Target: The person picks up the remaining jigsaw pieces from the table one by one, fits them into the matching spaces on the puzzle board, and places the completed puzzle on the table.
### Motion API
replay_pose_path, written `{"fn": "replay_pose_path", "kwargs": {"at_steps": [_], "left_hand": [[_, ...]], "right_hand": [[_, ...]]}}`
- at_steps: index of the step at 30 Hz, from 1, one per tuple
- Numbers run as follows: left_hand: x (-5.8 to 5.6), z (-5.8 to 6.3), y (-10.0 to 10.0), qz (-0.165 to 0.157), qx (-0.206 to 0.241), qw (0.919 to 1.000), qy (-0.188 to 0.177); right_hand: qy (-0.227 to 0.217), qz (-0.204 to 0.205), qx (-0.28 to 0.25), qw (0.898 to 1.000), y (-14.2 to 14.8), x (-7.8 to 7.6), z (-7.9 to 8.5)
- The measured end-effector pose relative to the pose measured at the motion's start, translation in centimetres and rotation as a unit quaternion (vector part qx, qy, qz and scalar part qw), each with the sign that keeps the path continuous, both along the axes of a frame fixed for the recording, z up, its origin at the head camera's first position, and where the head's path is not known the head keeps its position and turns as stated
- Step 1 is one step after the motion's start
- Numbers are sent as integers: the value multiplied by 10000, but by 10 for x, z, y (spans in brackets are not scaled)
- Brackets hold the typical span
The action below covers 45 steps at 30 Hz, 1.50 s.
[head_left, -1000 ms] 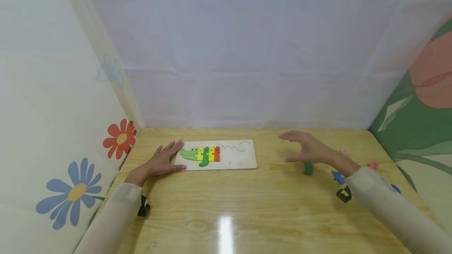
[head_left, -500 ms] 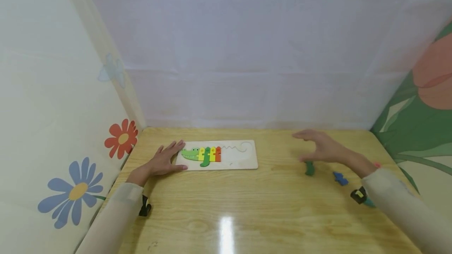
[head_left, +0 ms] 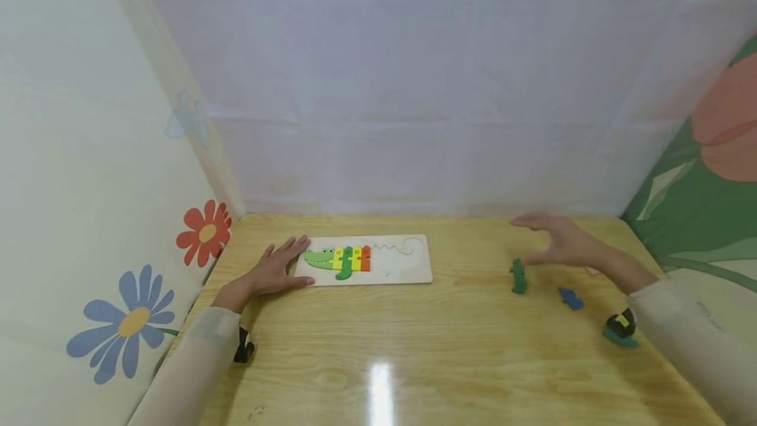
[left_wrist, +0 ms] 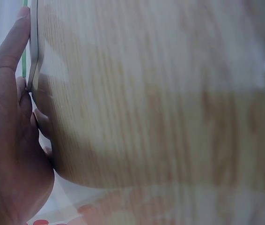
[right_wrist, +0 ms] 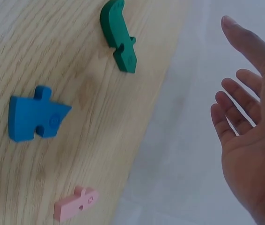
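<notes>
My left hand [head_left: 273, 271] rests at the left end of a white wooden puzzle board [head_left: 402, 265], fingers and thumb spread over its edge. On the board a crocodile's green head piece [head_left: 318, 258] joins yellow, green and orange body pieces; an outline of a curled tail runs to the right. Over the right side of the table my right hand [head_left: 562, 242] hovers with fingers apart, holding nothing. Just below its thumb lies a dark green puzzle piece [right_wrist: 117, 28]. A blue piece [right_wrist: 36, 115] and a pink piece [right_wrist: 76, 204] lie close by.
A teal piece [head_left: 621, 338] lies partly hidden behind the right wrist's black camera [head_left: 621, 322]. White cloth [head_left: 378, 117] hangs at the table's back edge. Flower-printed panels stand left [head_left: 133, 321] and right [head_left: 727, 150].
My right hand has moved to the right, past the dark green piece, uncovering it and the blue piece. The left hand has stayed on the board.
</notes>
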State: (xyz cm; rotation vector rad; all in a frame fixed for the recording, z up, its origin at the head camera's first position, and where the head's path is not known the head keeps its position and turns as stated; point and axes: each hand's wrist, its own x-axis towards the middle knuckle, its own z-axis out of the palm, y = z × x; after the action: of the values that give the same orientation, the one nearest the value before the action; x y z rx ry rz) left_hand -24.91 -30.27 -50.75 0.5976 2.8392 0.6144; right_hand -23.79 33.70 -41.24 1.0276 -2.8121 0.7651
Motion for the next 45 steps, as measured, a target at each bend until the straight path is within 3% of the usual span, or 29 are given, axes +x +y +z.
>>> {"fn": "replay_pose_path", "kwargs": {"at_steps": [23,32,39,45], "left_hand": [[0,1,0,12,18,10000,-43],[1,1,1,14,48,10000,-63],[0,0,0,3,79,9999,-64],[0,1,0,5,96,9999,-46]], "right_hand": [[91,-255,529,9982,61,-3,11],[-440,-316,256,9982,80,2,9],[140,-218,411,9988,92,0,-1],[267,-150,221,9993,103,-5,-11]]}}
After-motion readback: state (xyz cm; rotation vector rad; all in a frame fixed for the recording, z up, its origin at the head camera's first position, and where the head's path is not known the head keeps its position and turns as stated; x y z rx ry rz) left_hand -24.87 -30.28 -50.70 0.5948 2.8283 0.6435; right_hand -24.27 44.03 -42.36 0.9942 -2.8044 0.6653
